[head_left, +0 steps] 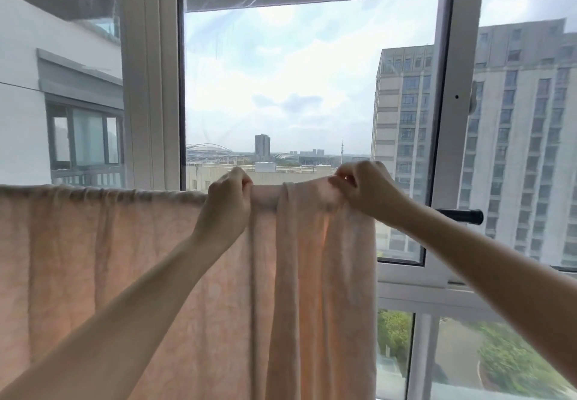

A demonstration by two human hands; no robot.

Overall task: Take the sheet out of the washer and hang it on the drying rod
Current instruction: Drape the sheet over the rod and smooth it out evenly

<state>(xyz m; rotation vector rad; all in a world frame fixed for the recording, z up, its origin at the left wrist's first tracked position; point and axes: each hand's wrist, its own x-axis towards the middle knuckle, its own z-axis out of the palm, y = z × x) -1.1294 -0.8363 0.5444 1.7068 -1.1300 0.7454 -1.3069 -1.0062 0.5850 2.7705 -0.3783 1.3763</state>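
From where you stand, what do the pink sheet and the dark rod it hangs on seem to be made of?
The sheet looks like thin woven fabric, perhaps cotton: matte and crinkled, daylight glows through it, and it bunches where the left hand and right hand pinch it. The rod looks like dark-coated metal or plastic: smooth, faintly glossy; which one is unclear.

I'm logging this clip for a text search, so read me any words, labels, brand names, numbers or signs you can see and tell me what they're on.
None can be read.
The sheet shows only a faint pattern, no lettering.
The drying rod end is plain black.
The window frame carries no label.
The buildings outside show no legible signs.
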